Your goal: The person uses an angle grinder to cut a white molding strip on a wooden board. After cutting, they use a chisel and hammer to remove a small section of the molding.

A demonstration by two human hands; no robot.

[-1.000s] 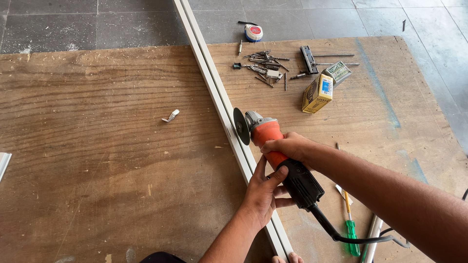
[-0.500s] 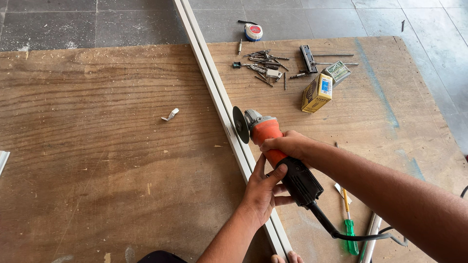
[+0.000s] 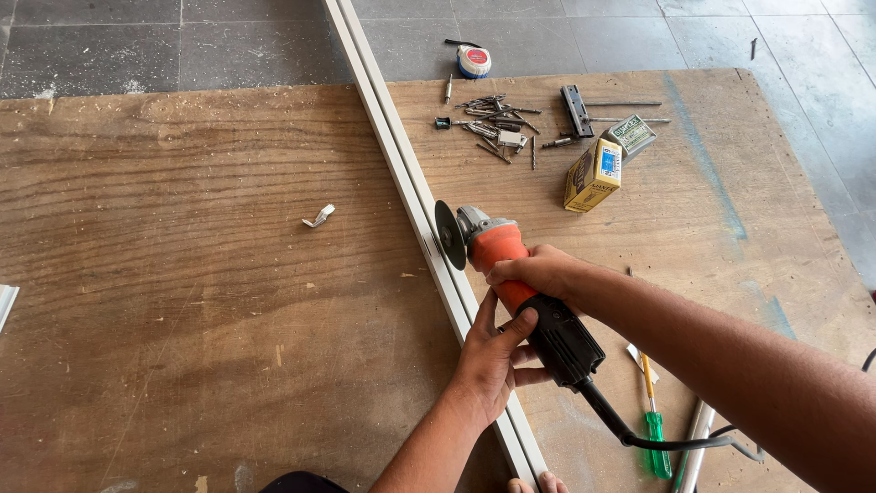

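Observation:
An orange and black angle grinder [image 3: 511,274] is held over a long white metal rail [image 3: 401,173] that lies across a plywood board [image 3: 182,301]. Its dark cutting disc [image 3: 448,235] stands at the rail's right edge. My right hand [image 3: 538,272] grips the grinder's orange body from above. My left hand [image 3: 493,361] presses on the rail just below the tool, its fingers touching the grinder's black rear housing. A black cable [image 3: 639,436] trails off to the right from the grinder.
A yellow box [image 3: 593,173] and a smaller green box [image 3: 630,135] sit at the upper right beside several loose screws and bits [image 3: 497,128]. A tape measure [image 3: 473,62] lies on the floor beyond. A small metal bracket [image 3: 318,216] lies left of the rail; a green screwdriver [image 3: 652,424] lies lower right.
Hands and grinder stay almost in place; the disc remains at the same spot on the rail.

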